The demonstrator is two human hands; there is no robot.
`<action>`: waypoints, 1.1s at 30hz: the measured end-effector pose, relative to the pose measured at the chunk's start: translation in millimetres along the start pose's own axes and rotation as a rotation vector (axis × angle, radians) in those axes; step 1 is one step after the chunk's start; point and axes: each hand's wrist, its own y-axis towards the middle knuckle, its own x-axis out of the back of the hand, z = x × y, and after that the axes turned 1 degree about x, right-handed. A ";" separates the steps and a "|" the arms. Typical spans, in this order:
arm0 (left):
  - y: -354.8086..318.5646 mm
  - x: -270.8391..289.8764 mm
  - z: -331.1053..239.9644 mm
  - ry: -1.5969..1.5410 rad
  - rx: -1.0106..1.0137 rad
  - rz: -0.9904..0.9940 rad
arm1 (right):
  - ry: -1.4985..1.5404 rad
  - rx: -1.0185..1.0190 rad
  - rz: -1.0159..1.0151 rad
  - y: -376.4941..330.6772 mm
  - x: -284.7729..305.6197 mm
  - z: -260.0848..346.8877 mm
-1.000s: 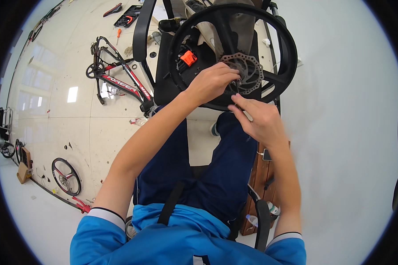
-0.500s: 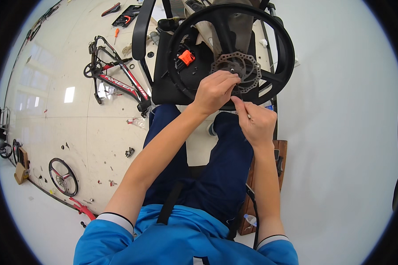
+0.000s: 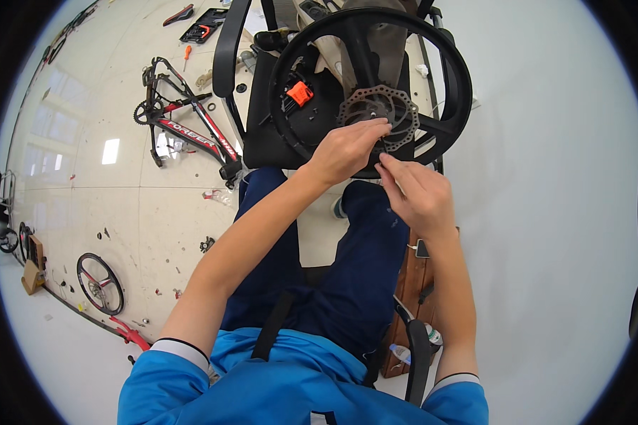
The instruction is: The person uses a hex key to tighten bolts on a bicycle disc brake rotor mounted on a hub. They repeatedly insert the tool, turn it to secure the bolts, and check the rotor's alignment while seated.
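- Black bicycle wheel (image 3: 452,85) with broad moulded spokes sits upper centre of the frame, propped on a black office chair (image 3: 262,134); a silver brake disc (image 3: 379,112) with a wavy edge is at its hub.
- Left hand (image 3: 344,149) lies on the lower edge of the disc, fingers curled together over it, knuckles toward the camera. Whether it pinches anything underneath cannot be told.
- Right hand (image 3: 412,193) sits just below and right of the disc, thumb and forefinger pressed together at the disc's lower rim; any small part between them is too small to make out.
- Against half a second ago: both hands keep the same spot on the disc. The right hand then showed a thin pale rod sticking up from its fingers; now no such rod stands out. The left wrist has turned slightly, the fingers lying flatter along the disc edge.
- Against one second ago: the wheel and hands sit a little higher and nearer centre in the frame; the forearms reach farther up.
- Orange clamp-like part (image 3: 300,93) on the chair seat, left of the hub, unchanged.
- Red and black bicycle frame (image 3: 191,134) lies on the pale floor, upper left; a second wheel (image 3: 100,283) lies lower left.
- Dark blue trousers and blue sleeves fill the lower centre.
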 end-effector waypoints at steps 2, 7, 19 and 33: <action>-0.9 -0.8 -2.9 -0.031 0.049 -0.074 | 0.105 -0.209 -0.060 0.7 -4.2 10.9; -3.4 -2.5 -11.8 -0.032 0.119 -0.224 | 1.123 -1.059 -0.373 -4.4 -21.6 22.6; 5.7 3.4 -4.2 0.058 -0.048 -0.093 | 0.090 -0.153 -0.062 -4.5 -6.2 1.3; 10.7 23.0 7.9 0.056 -0.154 0.088 | 0.165 -0.052 -0.112 5.4 -12.5 -11.6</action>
